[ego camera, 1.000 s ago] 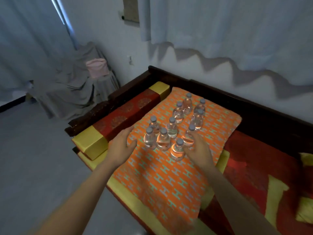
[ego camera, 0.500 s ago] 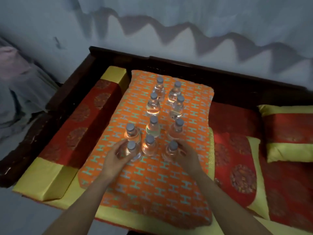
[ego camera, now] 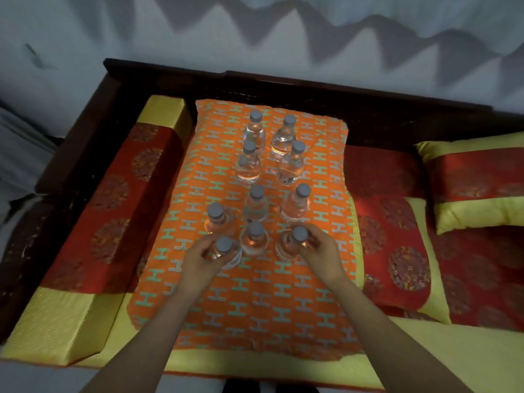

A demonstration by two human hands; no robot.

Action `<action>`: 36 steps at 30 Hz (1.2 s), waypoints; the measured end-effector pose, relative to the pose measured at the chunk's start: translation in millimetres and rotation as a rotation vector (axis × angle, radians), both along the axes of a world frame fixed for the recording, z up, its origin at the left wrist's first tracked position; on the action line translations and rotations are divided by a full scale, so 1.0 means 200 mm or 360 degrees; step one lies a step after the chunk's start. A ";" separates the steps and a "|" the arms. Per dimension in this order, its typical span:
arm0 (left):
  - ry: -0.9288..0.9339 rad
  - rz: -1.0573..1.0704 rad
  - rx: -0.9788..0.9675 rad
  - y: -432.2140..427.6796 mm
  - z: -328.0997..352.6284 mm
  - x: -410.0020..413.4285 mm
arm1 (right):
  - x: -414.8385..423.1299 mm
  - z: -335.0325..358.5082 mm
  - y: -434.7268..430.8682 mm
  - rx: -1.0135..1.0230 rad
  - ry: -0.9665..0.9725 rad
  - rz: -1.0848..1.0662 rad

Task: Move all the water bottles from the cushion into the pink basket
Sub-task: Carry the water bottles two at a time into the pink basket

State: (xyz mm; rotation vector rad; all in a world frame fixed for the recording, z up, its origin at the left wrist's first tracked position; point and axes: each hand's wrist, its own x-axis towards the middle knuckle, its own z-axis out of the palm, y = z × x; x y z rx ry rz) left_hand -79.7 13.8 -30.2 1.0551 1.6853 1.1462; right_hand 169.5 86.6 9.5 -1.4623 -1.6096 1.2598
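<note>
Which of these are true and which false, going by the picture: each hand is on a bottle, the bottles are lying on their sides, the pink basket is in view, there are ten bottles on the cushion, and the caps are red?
1. Each hand is on a bottle. True: the left hand wraps the near-left bottle and the right hand wraps the near-right bottle.
2. The bottles lie on their sides. False: all stand upright on the orange cushion.
3. The pink basket is in view. False: no basket shows in this view.
4. Ten bottles are on the cushion. True.
5. The caps are red. False: they are grey, like the cap on the far-left bottle.
</note>
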 end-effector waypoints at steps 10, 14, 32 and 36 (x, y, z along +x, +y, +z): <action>-0.0216 -0.0026 -0.0014 -0.01 0.11 -0.01 | 0.03 0.02 -0.01 -0.0002 0.0232 -0.0184; -0.0278 -0.0031 -0.0042 0.01 0.17 -0.02 | 0.07 0.07 0.03 0.0122 0.0282 -0.0228; 0.0012 -0.0394 0.0146 0.17 0.50 0.55 | 0.83 0.39 -0.30 0.0312 0.0375 -0.0851; 0.0049 -0.0547 0.0214 0.13 0.61 0.89 | 1.18 0.49 -0.53 0.0374 0.0400 -0.1036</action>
